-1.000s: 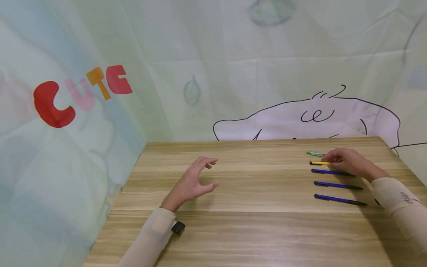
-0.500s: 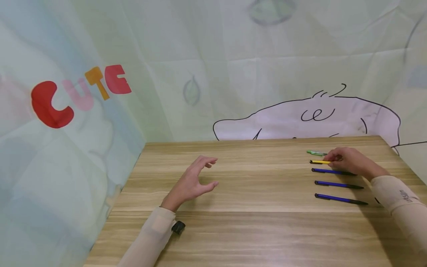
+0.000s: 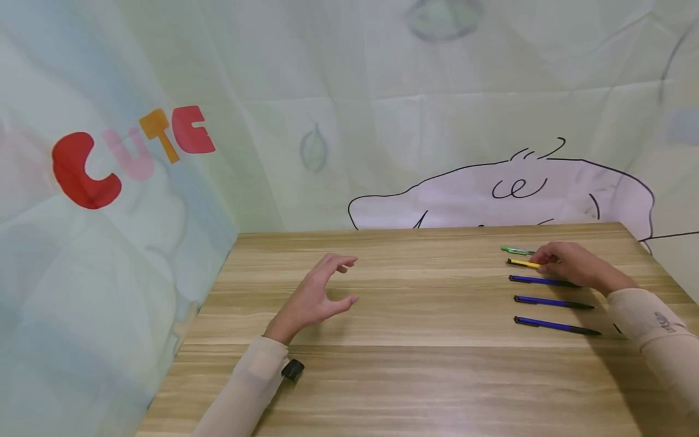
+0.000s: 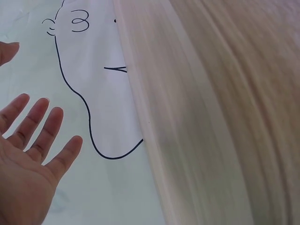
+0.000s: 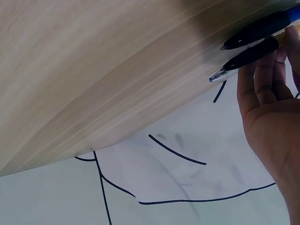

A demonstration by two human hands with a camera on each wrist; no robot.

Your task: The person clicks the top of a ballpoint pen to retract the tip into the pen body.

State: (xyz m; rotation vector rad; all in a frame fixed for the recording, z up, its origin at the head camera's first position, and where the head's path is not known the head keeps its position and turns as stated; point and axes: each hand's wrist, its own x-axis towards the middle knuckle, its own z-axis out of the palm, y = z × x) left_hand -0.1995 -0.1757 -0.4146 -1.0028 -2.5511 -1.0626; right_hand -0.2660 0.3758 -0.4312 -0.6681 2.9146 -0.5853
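In the head view my right hand (image 3: 576, 265) pinches a yellow pen (image 3: 522, 263) between thumb and fingers, at the far right of the table. The right wrist view shows the pen's black grip (image 5: 253, 55) jutting out past the fingertips. Just beyond it lies a green pen (image 3: 515, 249), partly covered by the hand. On the near side, a blue pen (image 3: 537, 280) reaches under the hand, and two more, a middle blue pen (image 3: 551, 302) and a front blue pen (image 3: 554, 326), lie roughly parallel. My left hand (image 3: 312, 297) holds nothing, thumb and fingers spread apart over the table's left half.
The wood-grain table (image 3: 415, 376) meets a printed cloth backdrop (image 3: 327, 73) along its back and left edges. A small black object (image 3: 292, 369) sits at the left cuff. A dark mark (image 3: 617, 330) shows beside the right sleeve.
The yellow pen has shifted slightly toward the green pen and away from the nearest blue one, with its far end tilting a little. My left hand has stayed in place.
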